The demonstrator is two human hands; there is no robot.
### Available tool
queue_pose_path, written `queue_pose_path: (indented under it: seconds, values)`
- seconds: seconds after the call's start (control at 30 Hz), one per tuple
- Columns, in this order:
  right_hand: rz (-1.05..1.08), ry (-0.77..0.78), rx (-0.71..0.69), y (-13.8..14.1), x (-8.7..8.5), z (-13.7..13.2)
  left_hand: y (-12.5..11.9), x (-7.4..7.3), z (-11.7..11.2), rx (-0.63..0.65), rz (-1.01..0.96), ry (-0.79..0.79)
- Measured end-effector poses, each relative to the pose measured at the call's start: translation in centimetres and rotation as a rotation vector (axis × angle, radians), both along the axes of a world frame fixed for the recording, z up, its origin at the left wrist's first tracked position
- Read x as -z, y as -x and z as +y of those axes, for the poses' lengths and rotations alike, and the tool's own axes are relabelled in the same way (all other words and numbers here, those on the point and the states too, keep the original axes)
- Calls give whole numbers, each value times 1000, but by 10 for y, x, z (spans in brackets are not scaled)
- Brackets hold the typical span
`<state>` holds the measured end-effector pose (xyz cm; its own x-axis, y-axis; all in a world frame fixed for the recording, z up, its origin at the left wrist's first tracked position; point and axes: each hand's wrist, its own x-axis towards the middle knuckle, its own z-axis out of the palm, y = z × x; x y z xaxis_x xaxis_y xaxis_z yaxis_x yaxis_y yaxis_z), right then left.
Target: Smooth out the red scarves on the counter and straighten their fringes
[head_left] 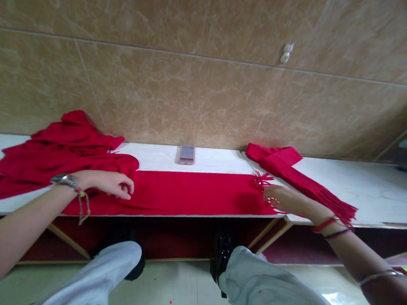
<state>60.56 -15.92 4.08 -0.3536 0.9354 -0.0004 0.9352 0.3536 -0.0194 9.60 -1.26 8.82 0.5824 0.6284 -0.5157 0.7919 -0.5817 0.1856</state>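
Observation:
A red scarf (189, 191) lies spread flat along the front of a white table (369, 194). My left hand (114, 184) rests on its left part with fingers curled down onto the cloth. My right hand (286, 200) lies flat, fingers stretched out, at the scarf's right end by its red fringe (262, 179). A heap of red scarves (58, 153) sits behind my left hand. Another folded red scarf (293, 171) with a fringed end lies behind my right hand.
A small phone (186, 154) lies near the wall at the back of the table. A marble-patterned wall (209, 78) rises behind. My legs in light trousers (266, 293) and dark shoes show below the table's front edge, on a pale tiled floor.

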Motion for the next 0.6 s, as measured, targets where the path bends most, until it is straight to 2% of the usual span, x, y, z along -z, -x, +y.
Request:
queue_pose_path:
  seconds: [0.07, 0.13, 0.2, 0.27, 0.33, 0.4, 0.47, 0.6]
  values:
    - [44, -49, 5, 15, -8, 15, -21, -1, 6, -29, -73, -97]
    - [99, -154, 14, 41, -8, 32, -49, 10, 9, -49, -189, -301]
    - [129, -190, 2, 70, 4, 48, -74, 33, 8, -93, -249, -459]
    - [108, -140, 77, 93, 25, 61, -90, 61, 8, -159, -197, -477]
    - [88, -113, 123, 106, 46, 73, -93, 82, 12, -203, -168, -487]
    - [76, -91, 156, 111, 58, 86, -88, 92, 23, -210, -156, -486]
    - [73, -77, 180, 114, 60, 100, -81, 92, 38, -206, -150, -489]
    - [104, -88, 208, 129, 53, 125, -68, 88, 67, -226, -136, -530]
